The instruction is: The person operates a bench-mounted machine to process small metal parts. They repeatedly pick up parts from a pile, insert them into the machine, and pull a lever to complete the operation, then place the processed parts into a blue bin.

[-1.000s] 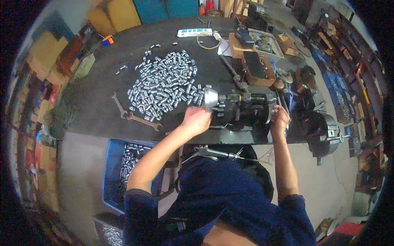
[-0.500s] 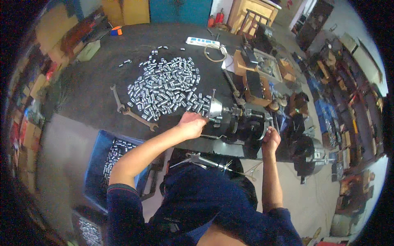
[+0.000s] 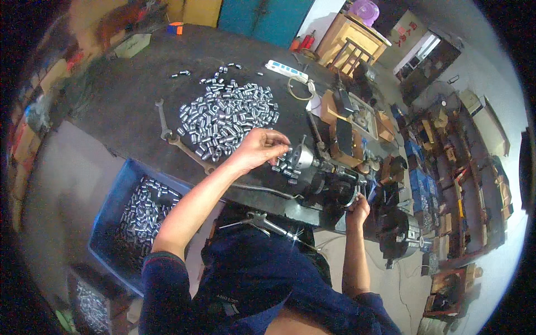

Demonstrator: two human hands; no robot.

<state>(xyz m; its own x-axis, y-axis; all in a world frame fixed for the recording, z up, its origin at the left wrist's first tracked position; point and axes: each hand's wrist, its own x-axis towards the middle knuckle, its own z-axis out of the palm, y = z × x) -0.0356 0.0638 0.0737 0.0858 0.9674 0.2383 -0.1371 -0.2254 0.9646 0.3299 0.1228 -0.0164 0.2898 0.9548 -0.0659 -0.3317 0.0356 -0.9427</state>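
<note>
Left hand (image 3: 258, 149): fingers bent, thumb and index tips close together; can't tell if a small part is pinched between. Tips just left of the silvery conical chuck (image 3: 302, 156), contact unclear. Back of hand up, wrist roughly straight, forearm angling up and right from lower left.

Right hand (image 3: 359, 211): fingers curled at the wheel (image 3: 352, 197) on the near right end of the dark bench machine (image 3: 333, 177); grip partly hidden, can't tell how tight. Forearm nearly vertical, hand at its top.

Metal cylinders: big pile (image 3: 229, 111) beyond and left of left fingers; a few loose ones (image 3: 289, 173) just below those fingertips, beside chuck. Open-end wrench (image 3: 191, 152) left of left hand. Bent rod (image 3: 265, 190) below left fingers. Blue bin (image 3: 101, 223) of cylinders well below-left.
</note>
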